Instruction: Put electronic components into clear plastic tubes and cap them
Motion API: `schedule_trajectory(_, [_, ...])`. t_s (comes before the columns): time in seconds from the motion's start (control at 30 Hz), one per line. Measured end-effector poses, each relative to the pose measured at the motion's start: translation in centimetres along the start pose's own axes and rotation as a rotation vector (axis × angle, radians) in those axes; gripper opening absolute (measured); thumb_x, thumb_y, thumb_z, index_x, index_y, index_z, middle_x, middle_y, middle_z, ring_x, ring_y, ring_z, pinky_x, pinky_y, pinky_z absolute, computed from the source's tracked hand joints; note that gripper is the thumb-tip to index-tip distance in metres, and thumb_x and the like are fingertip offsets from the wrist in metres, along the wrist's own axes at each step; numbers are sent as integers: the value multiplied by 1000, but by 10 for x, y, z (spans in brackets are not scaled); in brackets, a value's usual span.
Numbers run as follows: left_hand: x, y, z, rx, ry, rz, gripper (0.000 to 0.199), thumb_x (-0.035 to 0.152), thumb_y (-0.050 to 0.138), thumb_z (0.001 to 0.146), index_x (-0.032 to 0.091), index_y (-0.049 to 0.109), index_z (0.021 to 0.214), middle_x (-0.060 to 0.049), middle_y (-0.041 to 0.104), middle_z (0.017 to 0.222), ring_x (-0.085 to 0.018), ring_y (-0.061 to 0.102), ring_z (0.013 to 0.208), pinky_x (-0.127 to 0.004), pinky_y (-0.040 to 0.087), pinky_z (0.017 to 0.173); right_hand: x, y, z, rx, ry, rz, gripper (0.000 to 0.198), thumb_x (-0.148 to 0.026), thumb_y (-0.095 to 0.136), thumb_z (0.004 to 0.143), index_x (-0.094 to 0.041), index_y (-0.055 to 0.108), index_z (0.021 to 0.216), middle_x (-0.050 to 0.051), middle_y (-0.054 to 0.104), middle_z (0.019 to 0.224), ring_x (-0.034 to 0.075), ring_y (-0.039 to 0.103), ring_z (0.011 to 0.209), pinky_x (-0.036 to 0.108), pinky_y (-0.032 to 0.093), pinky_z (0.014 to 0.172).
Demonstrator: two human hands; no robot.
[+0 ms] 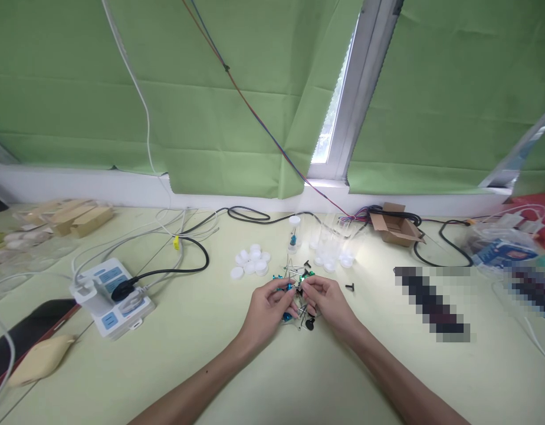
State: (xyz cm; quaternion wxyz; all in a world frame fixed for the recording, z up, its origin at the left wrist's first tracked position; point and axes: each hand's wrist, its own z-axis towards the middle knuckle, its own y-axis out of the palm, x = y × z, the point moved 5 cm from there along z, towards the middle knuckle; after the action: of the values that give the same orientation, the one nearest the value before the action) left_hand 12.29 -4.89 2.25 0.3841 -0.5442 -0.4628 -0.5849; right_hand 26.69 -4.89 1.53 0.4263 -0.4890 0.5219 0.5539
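Observation:
My left hand (267, 306) is closed in a pinch on a small blue metal piece (289, 287) with a thin rod rising from it. Close beside it, the fingertips of my right hand (329, 298) are pressed together; what they hold is too small and hidden to make out. Around and below the fingers lies a loose pile of thin metal rods and small blue, green and black parts, including a black round-headed piece (309, 324). A black T-shaped part (350, 287) lies apart, right of my right hand. Behind the pile stands a clear capped vial (294, 236) with a blue part inside.
White round caps (255, 262) are grouped left of the vial. Clear empty-looking containers (330, 245) stand to its right, near an open cardboard box (394, 227). A power strip (117, 298) with plugs and cables sits at left, by a yellowish case (41, 360).

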Motion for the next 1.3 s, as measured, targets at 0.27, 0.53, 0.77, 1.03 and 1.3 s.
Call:
schedule_trajectory(0.27, [13, 6, -4, 4, 15, -68, 41, 40, 75, 76, 10, 66, 102, -2, 66, 64, -16, 64, 60, -31, 59, 58, -2, 5, -3, -93, 91, 162, 38, -49, 77, 76, -13, 65, 77, -6, 43, 61, 5, 33, 49, 21, 32, 46])
schedule_trajectory(0.53, [15, 8, -7, -11, 18, -99, 40, 40, 76, 75, 12, 67, 102, -3, 66, 63, -17, 65, 61, -32, 59, 58, 1, 7, -2, -130, 155, 354, 34, -42, 83, 71, -13, 66, 77, -5, 44, 64, 4, 28, 50, 20, 28, 45])
schedule_trajectory(0.77, [19, 8, -7, -30, 43, -107, 41, 43, 77, 74, 12, 69, 100, -6, 68, 72, -19, 67, 63, -35, 60, 58, 1, 4, 1, -114, 169, 422, 34, -40, 86, 68, -14, 65, 75, -5, 45, 64, 4, 29, 49, 19, 28, 43])
schedule_trajectory(1.03, [21, 9, -9, -50, 56, -96, 41, 44, 76, 75, 13, 70, 102, -8, 71, 82, -18, 67, 63, -35, 60, 60, -1, 5, -1, -131, 178, 455, 31, -37, 85, 70, -13, 66, 77, -5, 47, 65, 3, 28, 49, 18, 28, 43])
schedule_trajectory(1.3, [19, 10, -8, -71, 33, -102, 39, 41, 75, 76, 13, 70, 103, -7, 70, 79, -19, 66, 67, -35, 59, 63, -3, 6, -1, -125, 192, 452, 34, -38, 86, 68, -13, 65, 76, -5, 47, 64, 3, 28, 48, 18, 27, 42])
